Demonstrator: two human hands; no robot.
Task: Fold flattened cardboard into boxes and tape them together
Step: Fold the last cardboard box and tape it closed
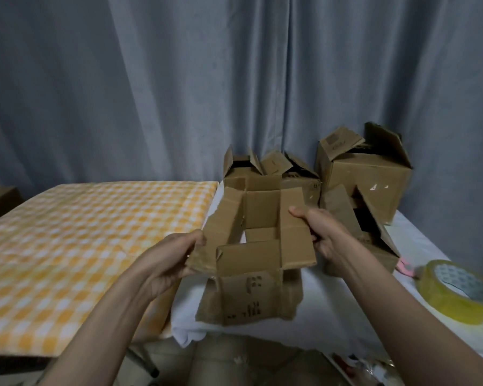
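Head view. A small brown corrugated cardboard box [251, 246] with all four top flaps spread open is held up at frame centre, above the counter covered in white cloth [332, 302]. Printed black marks show on its near wall.

Left hand [176, 257]: at 9 o'clock of the box, fingers curled round the edge of the left flap, grasping it. Right hand [318, 232]: at 3 o'clock of the box, thumb on top of the right flap and fingers beneath, grasping it.

At 12 o'clock behind the held box, a low brown cardboard box with crumpled open flaps [268, 171] sits against the grey-blue curtain [179, 79]. At 1–2 o'clock stands a taller brown cardboard box with raised flaps [365, 176]; just in front of it, a smaller brown open box lying tilted [368, 232], partly hidden by the right forearm.

At 4 o'clock, a roll of clear yellowish packing tape [457, 291] lies on the white cloth. A small pink object [405, 267] is just beside it; identity cannot be told.

At 9 o'clock, a surface under an orange-and-white checked cloth [81, 232].
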